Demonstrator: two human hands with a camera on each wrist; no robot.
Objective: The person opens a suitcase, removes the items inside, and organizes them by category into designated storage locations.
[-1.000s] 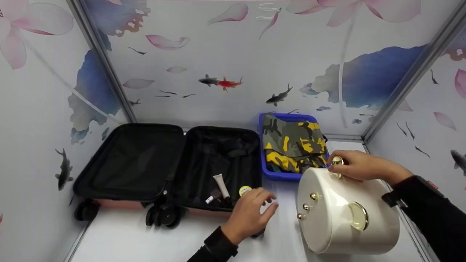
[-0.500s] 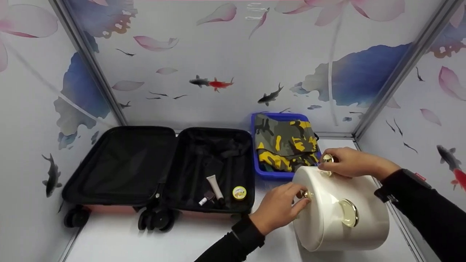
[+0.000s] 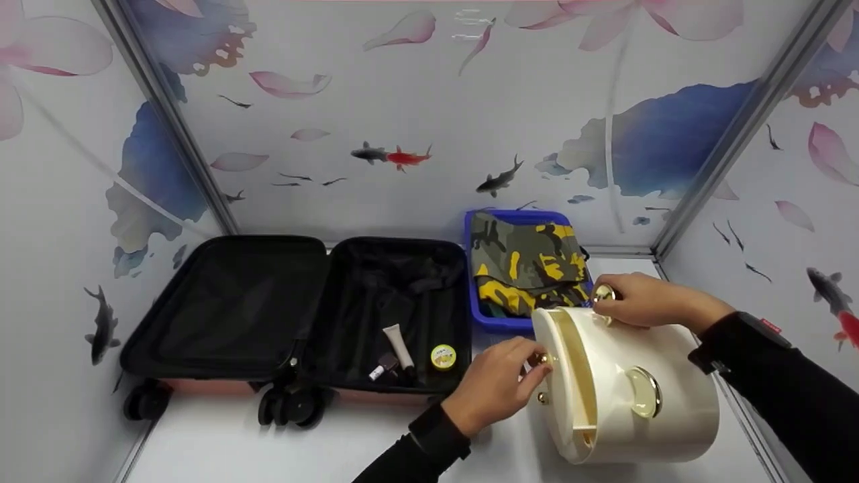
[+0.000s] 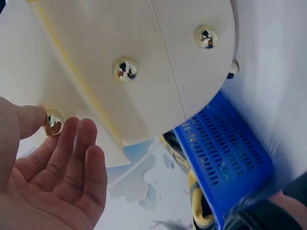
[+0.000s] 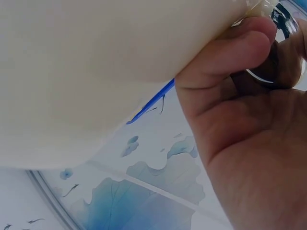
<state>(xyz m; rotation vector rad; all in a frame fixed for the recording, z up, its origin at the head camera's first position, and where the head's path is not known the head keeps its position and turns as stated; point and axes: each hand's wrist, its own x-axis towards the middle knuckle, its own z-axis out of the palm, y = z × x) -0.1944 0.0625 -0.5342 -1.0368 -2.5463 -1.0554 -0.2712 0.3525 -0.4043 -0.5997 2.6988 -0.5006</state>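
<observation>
A cream rounded cosmetics case [image 3: 671, 382] with gold-coloured trim lies at the right of the table. My left hand [image 3: 495, 384] pinches a round gold knob [image 4: 54, 121] between thumb and finger in the left wrist view. This drawer [image 3: 556, 402] stands partly out of the case, and a gap shows behind its front. More gold knobs [image 4: 124, 69] sit on the neighbouring drawer fronts. My right hand [image 3: 637, 300] grips the shiny gold handle [image 5: 283, 60] on the case's upper side. A second curved handle [image 3: 645, 392] faces me.
A blue basket [image 3: 478, 314] holding folded camouflage cloth [image 3: 527, 258] stands behind the case. To the left lies an open suitcase [image 3: 228, 308]; in its right half are a tube [image 3: 400, 345], a yellow round tin [image 3: 443, 357] and a small dark bottle [image 3: 384, 367].
My left hand moved right from over the suitcase to the knob, then drew the drawer leftward out of the case. The right hand stays on the handle.
</observation>
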